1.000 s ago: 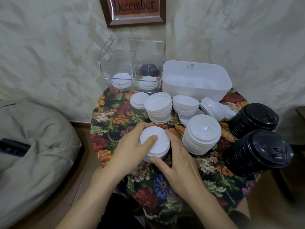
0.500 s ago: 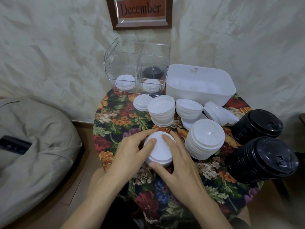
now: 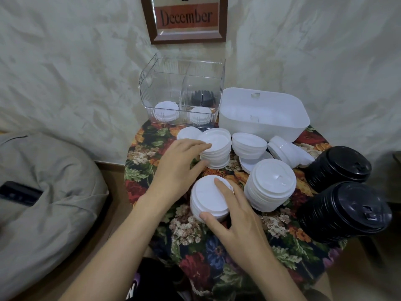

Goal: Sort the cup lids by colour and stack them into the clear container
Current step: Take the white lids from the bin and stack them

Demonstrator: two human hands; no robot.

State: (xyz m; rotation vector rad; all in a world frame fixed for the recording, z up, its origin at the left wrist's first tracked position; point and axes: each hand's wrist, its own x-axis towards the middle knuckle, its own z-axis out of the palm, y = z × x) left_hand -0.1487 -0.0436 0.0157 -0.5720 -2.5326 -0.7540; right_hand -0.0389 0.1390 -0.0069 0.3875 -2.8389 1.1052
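Observation:
A short stack of white lids [image 3: 207,197] sits at the near middle of the floral table. My right hand [image 3: 234,216] grips it, thumb at its near edge and fingers over its top. My left hand [image 3: 178,168] has reached to an upturned stack of white lids [image 3: 217,152] behind it, with the fingers on that stack's rim and the thumb at its base. The clear divided container [image 3: 184,94] stands at the back and holds two small white stacks in front and a black stack behind.
A white tub [image 3: 263,114] stands right of the container. More white lid stacks [image 3: 270,187] and a tipped one [image 3: 288,152] lie mid-table. Two tall black lid stacks [image 3: 345,211] fill the right side. A grey beanbag [image 3: 43,192] with a phone on it sits left.
My left hand has left the near white stack and moved back to the upturned stack. My right hand stays on the near stack. The camera has tilted down slightly.

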